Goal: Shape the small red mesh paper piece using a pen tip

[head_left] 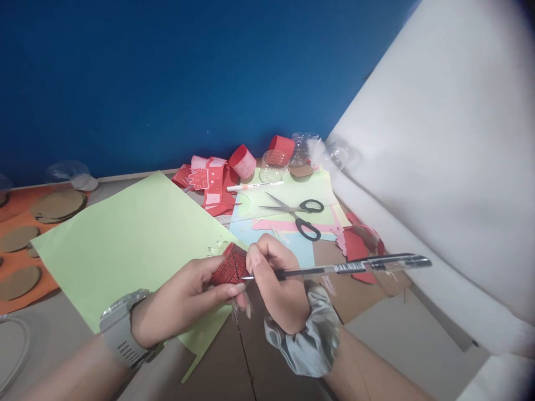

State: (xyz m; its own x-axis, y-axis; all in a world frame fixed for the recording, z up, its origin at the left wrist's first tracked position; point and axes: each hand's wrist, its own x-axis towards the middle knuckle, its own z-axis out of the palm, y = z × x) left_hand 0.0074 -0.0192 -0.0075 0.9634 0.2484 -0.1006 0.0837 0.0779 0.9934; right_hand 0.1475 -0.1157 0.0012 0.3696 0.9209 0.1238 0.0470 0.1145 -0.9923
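Observation:
My left hand (190, 298), with a grey watch on its wrist, is closed around a small red paper roll (230, 265) covered in black crosshatched lines. A piece of pale green paper with dark marks sticks up at the roll's upper edge. In my right hand (278, 278) is a black pen (317, 271), its tip touching or very close to the roll's right side. The pen's barrel extends far to the right. A grey scrunchie circles my right wrist. A large light green paper sheet (125, 245) lies beneath and beyond my left hand.
Black-handled scissors (298, 209) lie spread on coloured paper, near a white marker (254, 186). Red paper pieces (215, 184) and clear plastic cups (273, 166) stand against the blue wall. Cardboard discs (58, 205) rest on orange paper at left. A white padded surface (451, 139) rises at right.

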